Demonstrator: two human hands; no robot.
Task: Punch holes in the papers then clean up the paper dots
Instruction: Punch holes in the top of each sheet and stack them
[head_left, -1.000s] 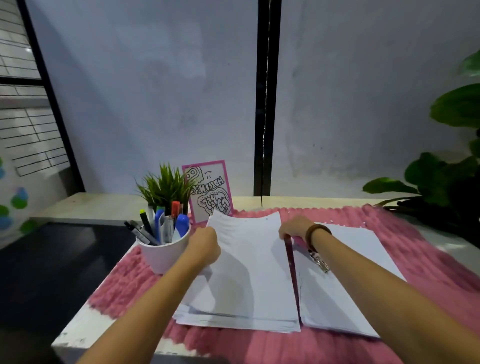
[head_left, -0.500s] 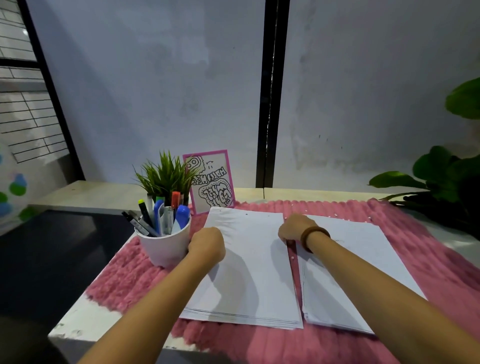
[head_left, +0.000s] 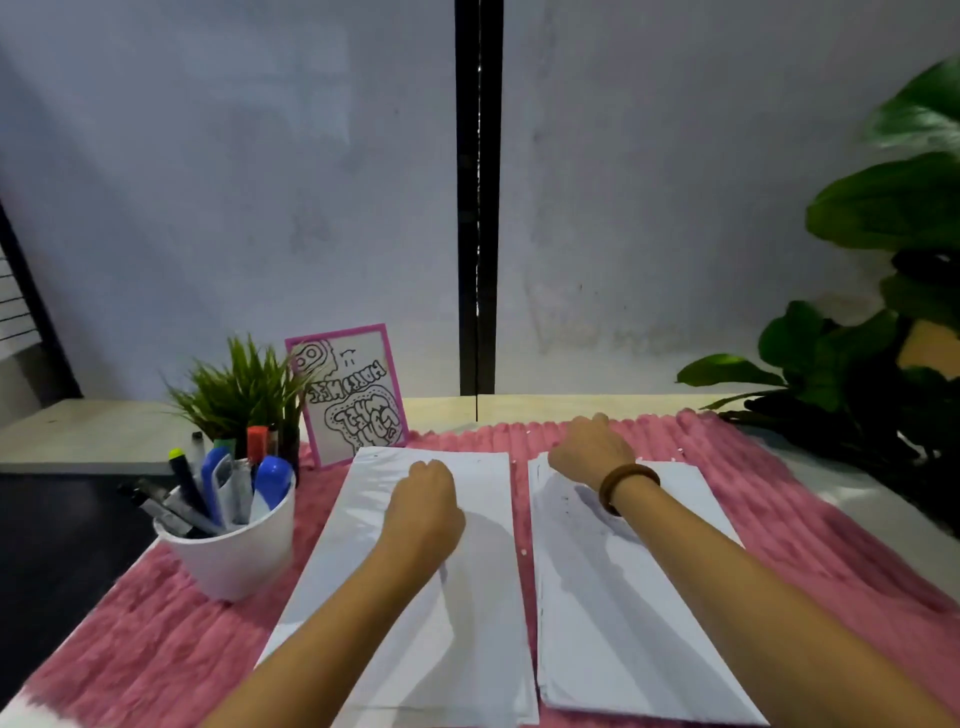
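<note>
My left hand (head_left: 427, 500) sits in the middle of the frame, fingers curled under, on the far end of the left stack of papers (head_left: 483, 623). I see only the back of it, so I cannot tell whether it pinches a sheet or is just clenched. My right hand (head_left: 589, 449), with a brown bracelet (head_left: 628, 480) on the wrist, is at the far left corner of the right stack of papers (head_left: 587, 623). Its fingers bend down over the far edge and are hidden, so I cannot tell what they hold, if anything.

The two stacks lie side by side, close but apart, on a fluffy pink mat (head_left: 156, 649) covering the table. A few tiny white paper dots (head_left: 523, 552) show on the mat in the gap between them.

At left centre stands a white cup (head_left: 234, 558) full of pens. A small green plant (head_left: 244, 384) and a pink-bordered card (head_left: 353, 395) stand behind it. Large leaves (head_left: 883, 208) fill the right edge.
</note>
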